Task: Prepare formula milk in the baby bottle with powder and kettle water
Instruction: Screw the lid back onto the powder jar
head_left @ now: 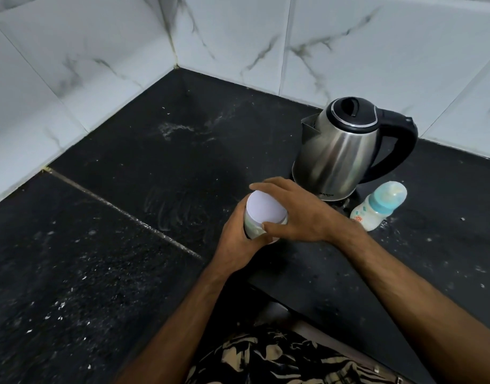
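So over on the left it's just bare black counter [105, 173] with some white dust smeared on it, nothing you need there, the action starts at your left hand [235, 239], which is wrapped round the body of the powder tub [254, 225] from below and holding it up off the counter. Your right hand [296, 214] sits over the white lid [266, 207], fingers spread along the far rim and thumb hooked on the near edge, so it looks to me like you're about to take the lid off. Tip from me: keep the tub level and the left grip firm while the right hand works the lid, and go slow at the end so it doesn't pop and puff powder everywhere. Can't tell from here if it's a screw or press-on lid. To the right, the steel kettle [340, 151] is on its base with its lid down, and just beside it, further right, the baby bottle [379, 207] stands with its cap and teat on, so that needs opening before any scooping, and I'd park the lid well clear of it
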